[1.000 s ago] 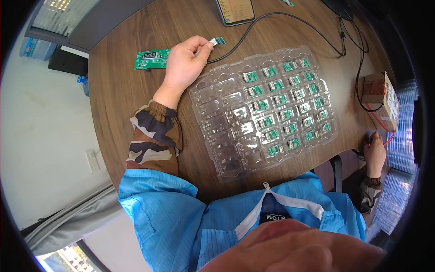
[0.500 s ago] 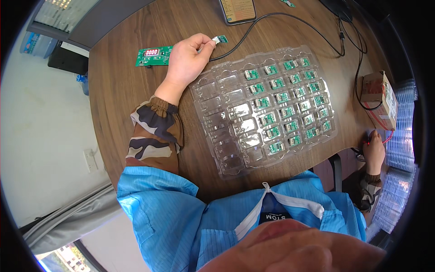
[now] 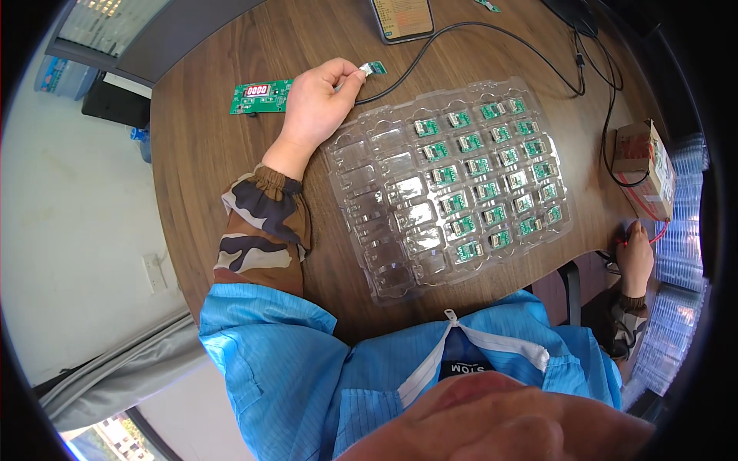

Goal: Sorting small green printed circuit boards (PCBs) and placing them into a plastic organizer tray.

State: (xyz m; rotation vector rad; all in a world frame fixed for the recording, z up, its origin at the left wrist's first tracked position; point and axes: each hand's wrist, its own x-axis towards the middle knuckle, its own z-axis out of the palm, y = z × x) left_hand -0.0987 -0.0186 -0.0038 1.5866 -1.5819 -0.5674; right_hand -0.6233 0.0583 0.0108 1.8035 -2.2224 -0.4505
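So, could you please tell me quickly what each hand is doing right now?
Left hand: closed, pinching a small green board plugged onto a black cable.
Right hand: at the table edge; grip cannot be told.

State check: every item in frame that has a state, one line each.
Left hand: pinching a small module attached to the black cable.
Right hand: at the table's right edge, at red wires; grip unclear.
Tray: flat on the table, right pockets filled with green modules, left pockets empty.
Green board: flat, beside the left hand, display lit red.
Phone: screen on.
Cardboard box: cable running to it.
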